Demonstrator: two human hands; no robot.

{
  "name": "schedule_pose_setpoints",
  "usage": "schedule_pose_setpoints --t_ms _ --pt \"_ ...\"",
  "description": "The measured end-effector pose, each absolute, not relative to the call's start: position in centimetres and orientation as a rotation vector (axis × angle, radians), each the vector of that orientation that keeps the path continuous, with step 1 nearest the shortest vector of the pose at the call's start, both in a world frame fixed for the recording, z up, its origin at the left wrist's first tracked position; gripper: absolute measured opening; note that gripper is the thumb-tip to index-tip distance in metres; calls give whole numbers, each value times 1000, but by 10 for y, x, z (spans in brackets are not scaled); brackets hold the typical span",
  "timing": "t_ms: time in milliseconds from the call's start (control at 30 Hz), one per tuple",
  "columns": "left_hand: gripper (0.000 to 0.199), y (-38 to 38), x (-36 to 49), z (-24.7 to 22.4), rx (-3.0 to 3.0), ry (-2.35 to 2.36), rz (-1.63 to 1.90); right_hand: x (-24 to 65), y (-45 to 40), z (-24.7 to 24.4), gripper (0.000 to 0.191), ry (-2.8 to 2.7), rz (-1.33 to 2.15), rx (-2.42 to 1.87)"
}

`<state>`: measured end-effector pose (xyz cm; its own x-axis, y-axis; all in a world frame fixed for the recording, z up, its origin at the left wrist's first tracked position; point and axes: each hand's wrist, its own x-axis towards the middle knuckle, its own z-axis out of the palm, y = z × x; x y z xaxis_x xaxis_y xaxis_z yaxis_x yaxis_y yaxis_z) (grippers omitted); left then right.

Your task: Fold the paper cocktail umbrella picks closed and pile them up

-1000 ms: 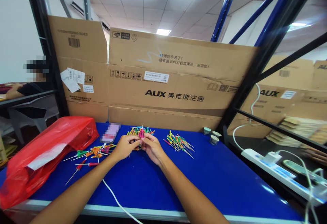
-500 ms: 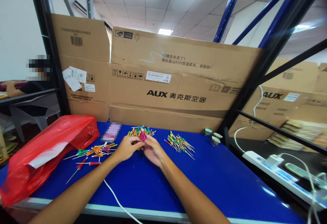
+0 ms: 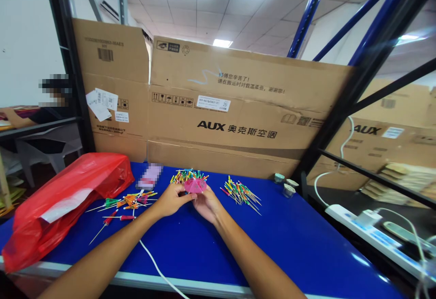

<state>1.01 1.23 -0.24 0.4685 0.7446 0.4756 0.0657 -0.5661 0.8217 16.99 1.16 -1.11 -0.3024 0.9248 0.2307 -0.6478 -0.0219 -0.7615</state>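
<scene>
A pink paper cocktail umbrella (image 3: 195, 185), its canopy spread wide, is held between my two hands above the blue table. My left hand (image 3: 174, 200) is closed with thumb and fingers at the umbrella's left underside. From the right, my right hand (image 3: 207, 204) grips it from below, with its fingertips partly hidden by the canopy. Just behind the hands lies a pile of colourful folded cocktail umbrellas (image 3: 180, 176). To the right is another pile of folded umbrellas (image 3: 238, 192), sticks pointing towards me. Orange, green and red umbrellas (image 3: 132, 200) are scattered on the left.
A red plastic bag (image 3: 85, 176) covers the table's left side. Small lidded cups (image 3: 289, 190) stand at the back right, near a white power strip (image 3: 368, 233). Cardboard panels (image 3: 218, 149) wall the back. A white cable (image 3: 153, 262) crosses the front edge. A person sits far left.
The pink umbrella's canopy was folded down into a narrow cone and is now spread out. Both hands stay in nearly the same place; the view has shifted slightly.
</scene>
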Motion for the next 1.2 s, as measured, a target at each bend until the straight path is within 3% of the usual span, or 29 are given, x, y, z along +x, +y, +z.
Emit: schedule_pose_setpoints --t_ms 467,967,1200 --pt "37 17 17 -3 1488 690 1192 172 14 -6 21 -1005 1761 -415" --pt "38 16 20 -9 1512 716 1156 176 14 -2 22 -990 1728 -450" --pt "46 30 7 -4 1404 813 1467 180 17 -5 25 -1307 1539 -653"
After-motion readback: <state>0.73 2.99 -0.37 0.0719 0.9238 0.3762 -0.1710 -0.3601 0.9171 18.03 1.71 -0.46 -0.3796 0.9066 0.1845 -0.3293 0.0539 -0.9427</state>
